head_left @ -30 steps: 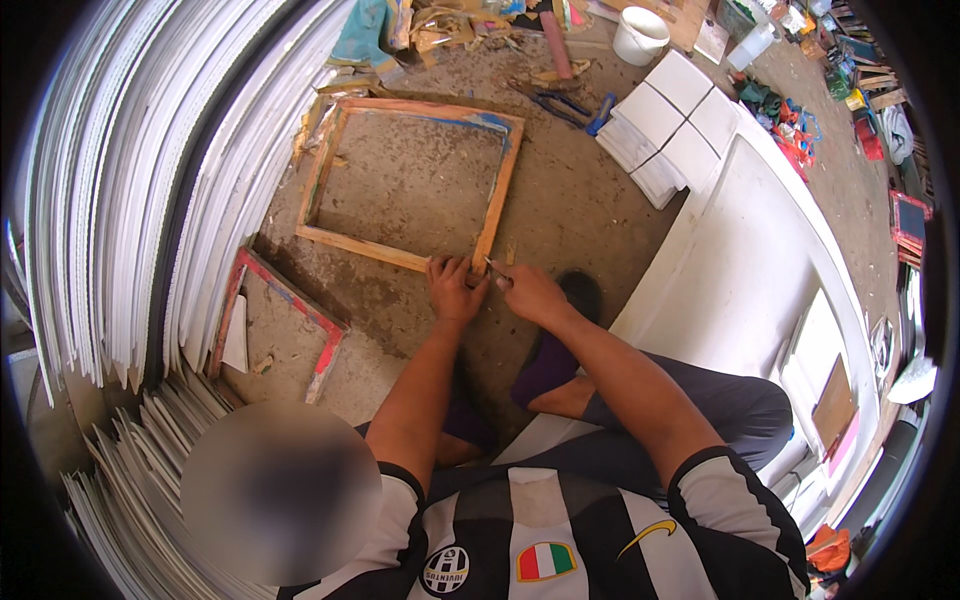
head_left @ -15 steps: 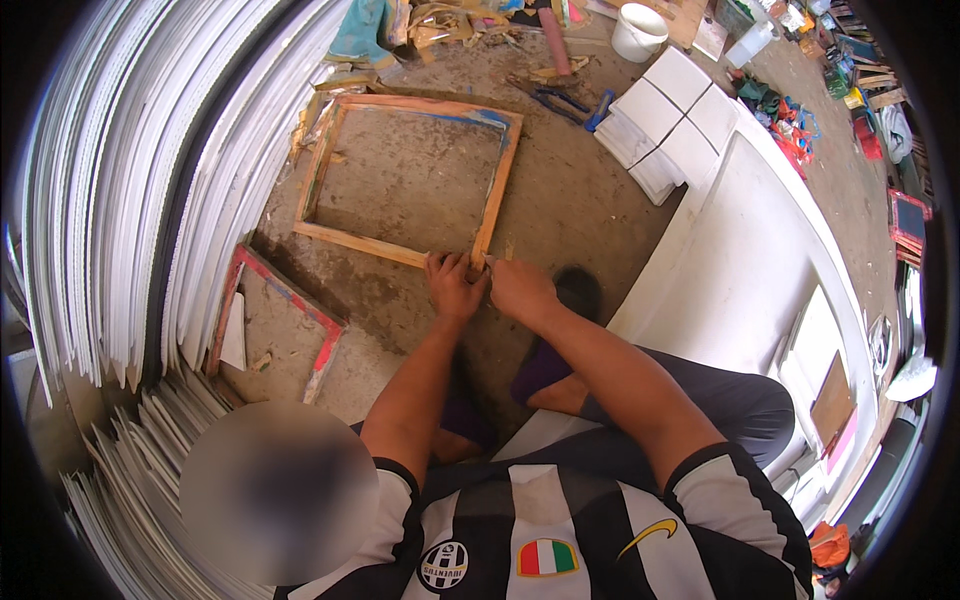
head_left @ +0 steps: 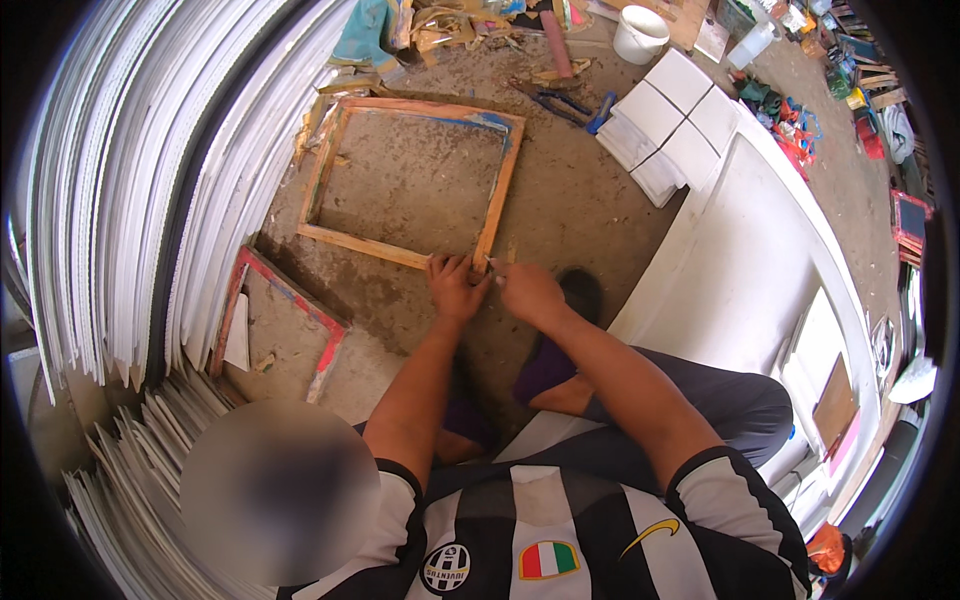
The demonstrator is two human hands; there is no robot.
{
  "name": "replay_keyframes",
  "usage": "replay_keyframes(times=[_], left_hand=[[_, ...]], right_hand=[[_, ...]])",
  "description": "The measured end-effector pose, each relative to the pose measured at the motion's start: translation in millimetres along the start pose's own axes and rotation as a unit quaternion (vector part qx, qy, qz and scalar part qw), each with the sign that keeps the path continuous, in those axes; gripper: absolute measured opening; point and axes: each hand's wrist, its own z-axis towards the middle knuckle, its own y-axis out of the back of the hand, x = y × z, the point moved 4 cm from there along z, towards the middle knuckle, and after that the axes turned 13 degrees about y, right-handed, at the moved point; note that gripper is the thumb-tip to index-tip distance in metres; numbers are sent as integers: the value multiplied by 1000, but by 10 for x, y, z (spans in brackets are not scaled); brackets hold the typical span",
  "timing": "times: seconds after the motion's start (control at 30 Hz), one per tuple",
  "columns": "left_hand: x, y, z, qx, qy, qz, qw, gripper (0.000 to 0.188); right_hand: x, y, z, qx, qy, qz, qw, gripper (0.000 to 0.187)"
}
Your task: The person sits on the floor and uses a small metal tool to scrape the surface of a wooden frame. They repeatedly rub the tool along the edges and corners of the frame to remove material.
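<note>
A bare wooden frame (head_left: 362, 242), stained with blue and orange paint, lies on the floor in front of me. My left hand (head_left: 458, 288) grips its near right corner, fingers bent over the near bar. Close beside that corner, my right hand (head_left: 530, 295) is closed in a pinch. Something small and thin seems to poke from its fingertips toward the wood, too small to name. The frame's corner is partly hidden by my left fingers.
A second frame with red paint (head_left: 290, 287) lies to the left, beside tall stacks of white sheets (head_left: 110, 200). Blue-handled pliers (head_left: 565, 105), white blocks (head_left: 665, 100) and a white bucket (head_left: 640, 35) are farther off. A large white panel (head_left: 740, 240) spans my right.
My right hand has drawn back slightly to the right from the frame's corner, opening a small gap between my hands. The left hand and the frame have barely shifted.
</note>
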Motion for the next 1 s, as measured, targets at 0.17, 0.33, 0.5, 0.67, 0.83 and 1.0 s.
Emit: replay_keyframes(times=[0.17,0.33,0.5,0.67,0.83,1.0], left_hand=[[-27,14,1,15,9,-14,1000,54],[26,-14,-28,2,12,-20,1000,54],[-11,-26,2,7,13,-1,1000,52],[45,-64,-10,18,19,8,1000,49],[30,-80,-26,13,14,11,1000,50],[-8,-35,-25,23,23,14,999,55]], right_hand=[[-36,-111,-6,-32,-11,44,998,46],[-25,-133,-33,-36,-19,58,998,45],[-50,-109,-11,-36,-15,50,998,44],[95,-21,5,-2,-17,11,1000,43],[138,-245,87,-50,-29,-15,998,33],[-41,-320,96,-33,-89,278,956,36]])
